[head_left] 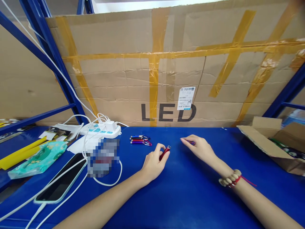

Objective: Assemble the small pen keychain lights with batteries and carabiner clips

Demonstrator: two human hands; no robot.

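Head view looks down on a blue work table [190, 197]. Left hand [152, 162] has its fingers closed around a small dark-red metal keychain flashlight [165, 152], held just above the table. Right hand [199, 148] rests near it, fingers pinched on a small blue object [192, 143] that is mostly hidden. Several small blue and purple keychain flashlights [140, 140] lie just behind the left hand, beside a white power strip [101, 130].

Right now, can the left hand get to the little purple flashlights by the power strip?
Probably yes. The left hand lies close to the purple flashlights, with bare blue table between them. It already holds a red flashlight, though, so its fingers are busy.
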